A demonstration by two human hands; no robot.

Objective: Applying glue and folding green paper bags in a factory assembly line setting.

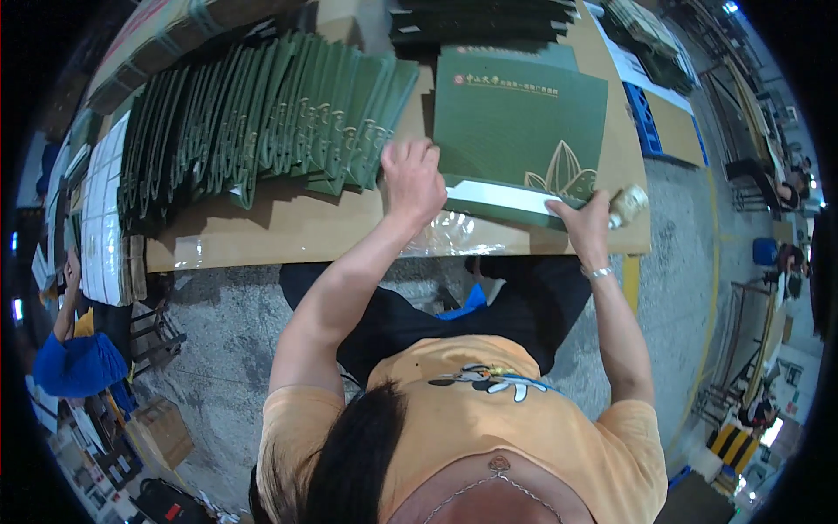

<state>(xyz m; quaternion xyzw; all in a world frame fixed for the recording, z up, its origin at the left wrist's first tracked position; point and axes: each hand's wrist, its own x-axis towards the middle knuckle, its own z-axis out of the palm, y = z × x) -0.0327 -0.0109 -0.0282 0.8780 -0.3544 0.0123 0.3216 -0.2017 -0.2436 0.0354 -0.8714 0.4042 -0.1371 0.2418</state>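
A flat green folder (521, 131) with gold lettering and a gold leaf outline lies in front of me on the table. Along its near edge runs a narrow flap with a white strip (497, 194). At the near right corner my right hand (587, 223) grips this flap, thumb on the white strip. My left hand (414, 181) is at the folder's left edge with its fingers curled; whether they pinch the edge is hidden. Just right of my right hand, a small bottle with a pale cap (628, 206) lies at the table's edge.
A long overlapping row of green folders (262, 122) fills the table's left side. Dark stacked pieces (480, 26) lie at the far side. The cardboard-covered table (279, 242) ends close before me. Beyond its right side is a blue crate (642, 120); a person in blue (80, 362) works at far left.
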